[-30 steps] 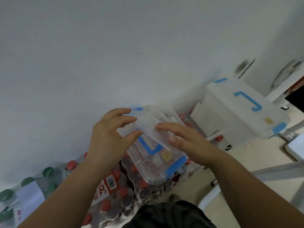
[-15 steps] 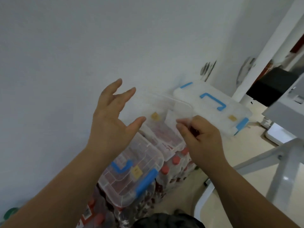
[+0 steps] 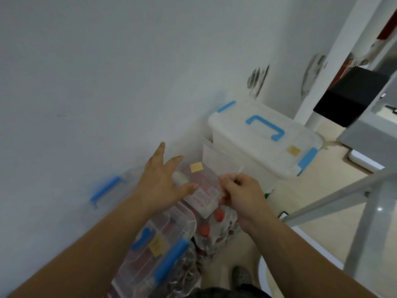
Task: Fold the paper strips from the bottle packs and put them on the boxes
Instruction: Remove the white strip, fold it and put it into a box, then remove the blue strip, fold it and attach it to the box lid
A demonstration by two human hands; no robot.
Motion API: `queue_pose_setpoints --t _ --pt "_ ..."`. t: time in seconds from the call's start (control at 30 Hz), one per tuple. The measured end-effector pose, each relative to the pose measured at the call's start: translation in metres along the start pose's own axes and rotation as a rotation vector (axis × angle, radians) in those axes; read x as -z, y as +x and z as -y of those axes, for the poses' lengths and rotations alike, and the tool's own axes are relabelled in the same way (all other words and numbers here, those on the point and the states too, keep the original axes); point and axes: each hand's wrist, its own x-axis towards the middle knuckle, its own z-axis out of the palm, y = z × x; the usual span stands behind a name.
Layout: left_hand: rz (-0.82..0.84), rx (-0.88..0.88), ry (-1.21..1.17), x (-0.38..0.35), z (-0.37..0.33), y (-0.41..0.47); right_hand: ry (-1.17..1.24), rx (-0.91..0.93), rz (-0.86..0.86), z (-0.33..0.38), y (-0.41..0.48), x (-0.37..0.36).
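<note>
1. The white wall (image 3: 107,72) filled the far left, and I faced it.
2. The big white box (image 3: 264,147) with blue handle and clips sat far right, on the floor against that wall.
3. A clear box (image 3: 163,244) with blue clips lay near me, on top of the red-capped bottle packs (image 3: 214,231).
4. My left hand (image 3: 163,181) was spread wide, fingers splayed, holding nothing, over a clear lid (image 3: 202,190).
5. My right hand (image 3: 242,194) was curled tight, pinching the paper strip (image 3: 219,160), which stood up just beside the white box.
</note>
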Motion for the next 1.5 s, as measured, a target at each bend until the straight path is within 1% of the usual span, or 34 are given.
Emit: queue_pose_setpoints --t 0.17,0.4,0.53,0.6,0.7,0.8,0.83,0.87,0.93,0.97,1.0,1.1,1.3,1.4,1.5 --pt "0.076 -0.011 0.018 -0.004 0.001 0.012 -0.029 0.01 -0.045 0.003 0.006 0.009" --pt "0.092 -0.016 0.1 -0.006 0.002 0.021 -0.071 -0.044 -0.164 -0.001 0.006 0.018" --pt "0.125 -0.027 0.182 -0.006 0.004 0.023 -0.157 -0.001 -0.198 -0.012 0.006 0.023" --pt "0.155 -0.032 0.225 -0.005 0.005 0.026 -0.33 0.103 -0.226 -0.017 0.008 0.024" --pt "0.183 -0.047 0.273 -0.004 0.003 0.029 -0.738 0.437 -0.243 -0.018 0.008 0.025" --pt "0.2 -0.057 0.315 -0.004 0.001 0.03 -1.05 0.758 -0.184 -0.011 0.011 0.021" --pt "0.204 -0.056 0.314 -0.005 0.001 0.03 -1.123 0.813 -0.135 -0.009 0.015 0.019" --pt "0.204 -0.054 0.307 -0.005 0.001 0.03 -1.193 0.808 -0.058 -0.007 0.019 0.015" --pt "0.194 -0.057 0.298 -0.007 0.003 0.03 -1.342 0.669 0.13 -0.001 0.025 0.008" --pt "0.19 -0.059 0.297 -0.008 0.003 0.029 -1.407 0.599 0.204 0.0 0.029 0.005" --pt "0.187 -0.06 0.297 -0.009 0.003 0.029 -1.469 0.567 0.245 0.0 0.032 0.004" --pt "0.168 -0.063 0.301 -0.013 0.004 0.027 -1.574 0.55 0.257 -0.006 0.036 0.002" --pt "0.155 -0.063 0.299 -0.014 0.006 0.026 -1.616 0.518 0.266 -0.009 0.036 -0.001" --pt "0.19 -0.083 0.381 -0.006 0.0 0.034 -1.627 0.507 0.275 -0.01 0.038 0.0" --pt "0.185 -0.152 0.446 0.004 -0.01 0.048 -1.623 0.504 0.285 -0.009 0.039 0.001"
